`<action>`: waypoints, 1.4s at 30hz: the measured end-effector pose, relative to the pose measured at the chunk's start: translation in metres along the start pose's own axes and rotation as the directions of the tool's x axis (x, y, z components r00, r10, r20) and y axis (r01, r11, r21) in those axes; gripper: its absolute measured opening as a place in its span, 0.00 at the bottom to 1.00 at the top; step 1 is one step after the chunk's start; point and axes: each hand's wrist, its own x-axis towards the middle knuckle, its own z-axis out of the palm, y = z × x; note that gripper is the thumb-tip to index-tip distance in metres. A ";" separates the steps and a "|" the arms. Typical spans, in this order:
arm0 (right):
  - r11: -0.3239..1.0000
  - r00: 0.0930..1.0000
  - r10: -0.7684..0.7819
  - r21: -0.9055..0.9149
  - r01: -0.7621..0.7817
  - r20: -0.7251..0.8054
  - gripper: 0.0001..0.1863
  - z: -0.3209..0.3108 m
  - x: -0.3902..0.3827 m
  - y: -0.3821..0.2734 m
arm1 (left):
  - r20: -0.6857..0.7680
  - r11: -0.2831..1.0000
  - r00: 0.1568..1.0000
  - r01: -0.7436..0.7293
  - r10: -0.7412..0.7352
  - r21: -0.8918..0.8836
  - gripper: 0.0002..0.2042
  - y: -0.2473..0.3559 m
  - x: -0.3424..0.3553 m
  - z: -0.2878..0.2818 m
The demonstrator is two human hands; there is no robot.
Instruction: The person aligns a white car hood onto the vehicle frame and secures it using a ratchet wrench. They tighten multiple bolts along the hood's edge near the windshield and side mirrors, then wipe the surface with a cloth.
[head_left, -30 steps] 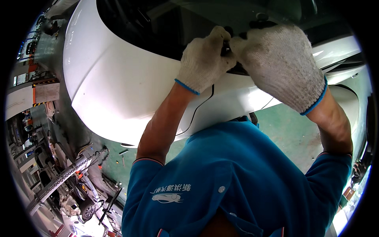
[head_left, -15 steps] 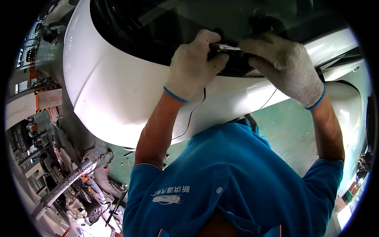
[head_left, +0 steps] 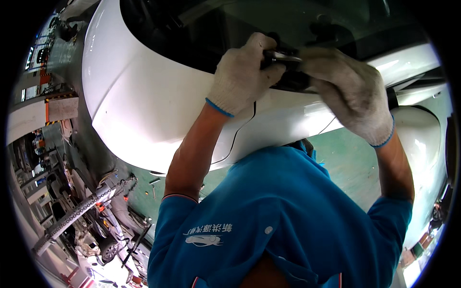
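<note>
Clearly, at the far left of the frame, a workshop floor with a long metal frame rail (head_left: 77,211) and scattered tools lay well below you, apart from the work. Moving right, the white car body panel (head_left: 144,115) curved across the upper left, with dark glass (head_left: 201,29) above it.

Just left of upper centre, your left hand (head_left: 242,72), in a white knit glove with a blue cuff, was curled with its fingers closed around the near end of a small dark part with a shiny metal piece (head_left: 283,56), pressed at the edge where glass met panel. That part sat at upper centre, between both hands and touching each.

Right of it, your right hand (head_left: 350,91), gloved the same, lay over the other end of the part, fingers bent down on it; whether it truly clamped it or only pressed I could not tell, as the glove hid the contact.

By my judgement the part was light and stiff, hard plastic or metal, and likely slick against knit gloves, so you did best pinching it at both ends near the seam. The glass beside it looked fragile and the paint easily scratched.

At lower centre your blue shirt (head_left: 288,225) filled the frame.
</note>
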 end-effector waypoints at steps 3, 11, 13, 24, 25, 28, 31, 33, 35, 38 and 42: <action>0.984 0.986 0.162 0.072 -0.163 0.028 0.17 -0.013 -0.009 -0.004 | 0.036 0.998 0.998 0.056 -0.056 -0.003 0.25 0.005 0.003 -0.002; 0.997 0.998 -0.054 -0.054 0.052 -0.031 0.11 0.023 0.032 -0.015 | -0.072 0.904 0.922 -0.356 0.381 0.236 0.20 -0.011 0.005 -0.004; 1.000 1.000 0.019 -0.025 -0.019 -0.015 0.10 0.020 0.026 -0.016 | -0.055 0.975 0.980 -0.184 0.193 0.127 0.18 -0.008 0.005 -0.003; 0.914 0.905 0.405 -0.036 -0.404 0.126 0.17 -0.017 -0.003 -0.003 | 0.031 0.992 0.995 0.094 -0.091 -0.085 0.23 0.010 0.001 -0.007; 0.891 0.880 0.454 -0.053 -0.451 0.141 0.18 -0.017 0.002 -0.004 | 0.017 0.994 0.996 0.094 -0.093 -0.063 0.22 0.011 0.000 -0.006; 0.935 0.926 0.354 -0.071 -0.347 0.132 0.21 -0.013 0.021 -0.003 | -0.054 0.996 0.995 0.086 -0.087 -0.032 0.18 0.015 0.002 -0.007; 0.970 0.966 0.242 -0.055 -0.238 0.090 0.27 -0.019 0.033 -0.007 | -0.246 0.999 0.969 -0.011 -0.002 -0.052 0.14 0.022 0.003 -0.019; 0.980 0.978 0.196 0.017 -0.198 0.069 0.28 -0.026 0.036 -0.013 | -0.360 0.994 0.930 -0.102 0.081 -0.040 0.12 0.028 0.001 -0.028; 0.862 0.869 0.406 0.198 -0.467 0.283 0.25 -0.026 0.037 -0.024 | -0.343 0.986 0.937 -0.115 0.067 -0.122 0.15 0.035 -0.008 -0.033; 0.587 0.682 0.601 0.350 -0.730 0.416 0.20 -0.018 0.039 -0.036 | -0.312 0.975 0.935 -0.204 0.168 -0.085 0.20 0.038 -0.014 -0.034; 0.467 0.641 0.691 0.470 -0.749 0.334 0.17 0.001 0.041 -0.044 | -0.373 0.953 0.893 -0.297 0.253 -0.065 0.21 0.033 -0.019 -0.026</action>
